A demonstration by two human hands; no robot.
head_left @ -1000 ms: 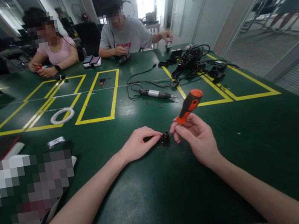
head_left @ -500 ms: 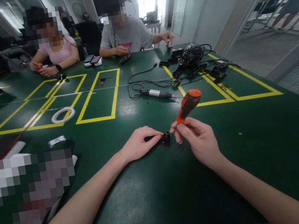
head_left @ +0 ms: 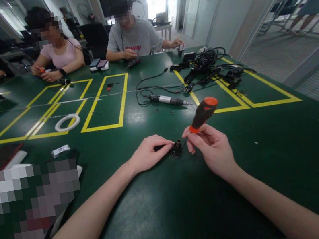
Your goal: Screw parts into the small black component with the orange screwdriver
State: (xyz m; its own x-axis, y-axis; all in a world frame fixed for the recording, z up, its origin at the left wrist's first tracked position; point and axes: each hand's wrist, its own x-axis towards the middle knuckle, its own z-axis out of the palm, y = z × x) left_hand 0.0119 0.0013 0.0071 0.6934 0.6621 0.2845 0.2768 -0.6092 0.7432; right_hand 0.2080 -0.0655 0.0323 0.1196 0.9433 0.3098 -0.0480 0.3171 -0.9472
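Observation:
On the green table (head_left: 151, 214) stands a small black round part (head_left: 177, 149) with a wide base and a metallic hollow top. My left hand (head_left: 152, 152) is closed, thumb and fingertips gripping this part from its left side. My right hand (head_left: 211, 145) pinches a screwdriver (head_left: 203, 113) low on its orange-and-black handle. The handle leans up and to the right, and the thin shaft slants down toward the right side of the black part. Whether the tip touches it I cannot tell.
Ahead lies an electric screwdriver (head_left: 167, 100) with its cord, near tangled black cables (head_left: 207, 64). A white ring (head_left: 67, 122) rests on yellow tape marks at left. Pale flat devices (head_left: 22, 158) fill the near left. Two people (head_left: 135, 33) sit opposite; another is far left.
The screwdriver handle has tipped slightly further to the right and down. My left hand and the black part stay in place. Opposite, a person's hand has shifted a little.

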